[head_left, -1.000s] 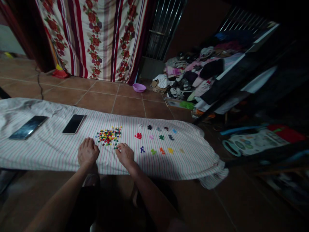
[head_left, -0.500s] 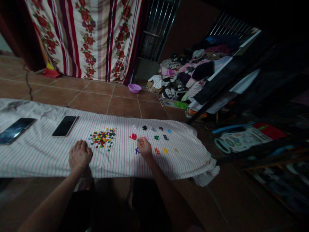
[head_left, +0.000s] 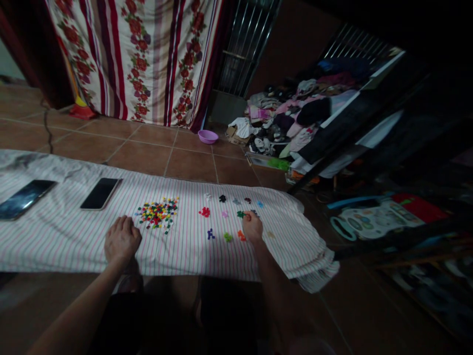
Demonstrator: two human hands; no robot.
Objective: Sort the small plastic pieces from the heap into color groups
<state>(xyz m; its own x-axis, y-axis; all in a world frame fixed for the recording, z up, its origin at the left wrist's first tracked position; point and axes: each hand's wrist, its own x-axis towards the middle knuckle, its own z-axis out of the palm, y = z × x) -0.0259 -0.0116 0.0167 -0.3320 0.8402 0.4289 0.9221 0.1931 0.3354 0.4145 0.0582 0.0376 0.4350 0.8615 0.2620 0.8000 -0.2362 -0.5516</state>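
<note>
A striped white cloth (head_left: pixel 185 256) lies across the floor, and a heap of tiny multicoloured pieces (head_left: pixel 157 214) sits on it. My left hand (head_left: pixel 122 240) rests on the cloth just below and left of that heap, holding nothing. Small sorted groups of pieces stand to the right, among them red (head_left: pixel 204 212), pink (head_left: pixel 224 214), green (head_left: pixel 241 214) and orange (head_left: pixel 241 235). My right hand (head_left: pixel 252 227) is bent down beside the green group, its fingertips among the pieces. Whether a piece is between those fingers is too small to tell. Two smartphones (head_left: pixel 100 193) (head_left: pixel 25 199) lie face up at the cloth's left.
Brown floor tiles (head_left: pixel 190 165) surround the cloth. Beyond it are a purple plastic basin (head_left: pixel 208 136), a floral curtain (head_left: pixel 136 59) and a heap of clothes (head_left: pixel 291 118). A toy mat (head_left: pixel 373 222) lies to the right.
My right hand has moved to the right across the cloth, from the pink group to the green group. My left hand has stayed in place. The view has shifted slightly.
</note>
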